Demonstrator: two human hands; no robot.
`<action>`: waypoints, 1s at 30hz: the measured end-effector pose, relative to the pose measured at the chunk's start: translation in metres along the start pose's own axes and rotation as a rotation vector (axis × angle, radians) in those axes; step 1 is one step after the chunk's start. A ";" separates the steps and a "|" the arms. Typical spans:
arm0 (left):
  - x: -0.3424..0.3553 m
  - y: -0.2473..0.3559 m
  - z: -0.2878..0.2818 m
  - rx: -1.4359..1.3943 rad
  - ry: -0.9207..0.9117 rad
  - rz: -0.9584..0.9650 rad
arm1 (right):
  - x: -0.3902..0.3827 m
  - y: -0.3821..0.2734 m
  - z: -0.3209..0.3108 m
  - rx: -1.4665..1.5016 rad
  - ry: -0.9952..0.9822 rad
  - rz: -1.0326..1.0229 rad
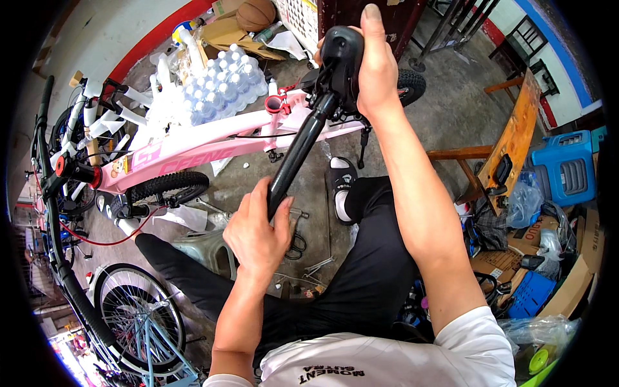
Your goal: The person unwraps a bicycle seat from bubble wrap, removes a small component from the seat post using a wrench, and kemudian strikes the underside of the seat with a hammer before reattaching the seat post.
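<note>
A bicycle seatpost, black and glossy, slants across the middle with a black saddle fixed to its upper end. The fingers of my left hand are closed around the post's lower end. My right hand grips the saddle from the right, its thumb stretched along the side and some fingers hidden behind. Beyond the post lies a pink bicycle frame. Its seat tube opening carries a red clamp, with no post in it. The post's lower tip is hidden by my left hand.
Wrapped water bottles stand behind the frame, near a basketball. Black handlebars and a spoked wheel are at left. A grey stool and tools lie below. A wooden bench and blue case are at right.
</note>
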State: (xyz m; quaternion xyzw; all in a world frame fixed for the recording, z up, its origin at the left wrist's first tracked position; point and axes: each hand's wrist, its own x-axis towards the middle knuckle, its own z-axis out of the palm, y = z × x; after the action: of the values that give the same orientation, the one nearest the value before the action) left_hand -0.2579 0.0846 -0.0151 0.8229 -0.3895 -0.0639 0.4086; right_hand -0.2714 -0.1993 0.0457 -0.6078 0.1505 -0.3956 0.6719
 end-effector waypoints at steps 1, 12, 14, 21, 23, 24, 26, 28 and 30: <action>-0.001 0.000 -0.001 -0.175 -0.070 -0.130 | 0.000 0.000 0.000 0.001 0.000 0.002; 0.003 -0.010 -0.013 -1.530 -0.588 -0.761 | -0.001 0.000 0.000 -0.050 -0.026 -0.007; -0.002 0.000 -0.005 -0.690 -0.312 -0.509 | -0.001 0.001 0.002 -0.096 0.014 -0.025; -0.005 0.010 0.003 -0.322 -0.165 -0.319 | -0.001 -0.003 -0.001 -0.081 0.002 0.040; 0.001 0.004 -0.013 -1.207 -0.495 -0.729 | -0.001 -0.002 0.000 -0.012 0.001 0.105; 0.001 -0.007 -0.012 -1.572 -0.588 -0.767 | -0.003 -0.001 0.001 -0.013 0.002 0.108; -0.001 -0.006 -0.012 -1.583 -0.600 -0.756 | -0.004 -0.003 0.002 0.024 -0.050 0.083; -0.003 0.006 -0.009 -0.918 -0.368 -0.629 | -0.005 -0.001 0.003 0.036 -0.030 0.079; -0.009 0.011 0.000 -0.003 0.006 -0.069 | -0.007 0.002 0.004 -0.061 -0.087 0.009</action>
State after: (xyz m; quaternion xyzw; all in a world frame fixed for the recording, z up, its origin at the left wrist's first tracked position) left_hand -0.2704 0.0867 -0.0096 0.8353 -0.3598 -0.0761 0.4086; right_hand -0.2724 -0.1919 0.0425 -0.6438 0.1358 -0.3608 0.6610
